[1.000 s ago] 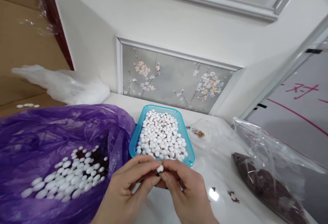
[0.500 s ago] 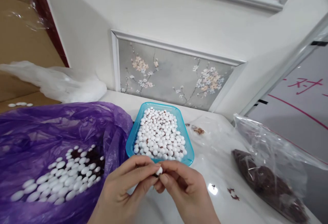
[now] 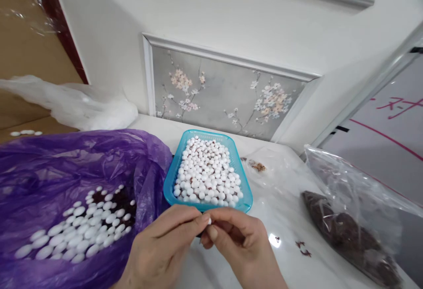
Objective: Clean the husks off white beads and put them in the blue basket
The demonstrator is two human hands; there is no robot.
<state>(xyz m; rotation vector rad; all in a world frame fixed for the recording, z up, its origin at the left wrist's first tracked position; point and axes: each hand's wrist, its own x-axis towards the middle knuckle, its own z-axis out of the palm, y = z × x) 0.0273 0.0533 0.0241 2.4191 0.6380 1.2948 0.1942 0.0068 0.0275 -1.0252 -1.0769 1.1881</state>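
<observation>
In front of the blue plastic basket, my two hands meet at the fingertips. A small white ball shows only in part between them. My right hand pinches it with thumb and index finger, the other fingers curled. My left hand is closed, its index fingertip pressed against the ball and its thumb mostly hidden. Something small and dark peeks out under the fingertips, too covered to name. The basket is filled with many white balls with brown bits among them.
A purple plastic bag at the left holds white oval pieces and dark brown bits. Clear bag with brown contents lies right. Small brown pieces lie on the white table. White plastic wrap sits behind.
The left hand has rolled over the ball, so its thumb and much of the ball are now covered. Both hands stay together in front of the basket. The view has shifted slightly.
</observation>
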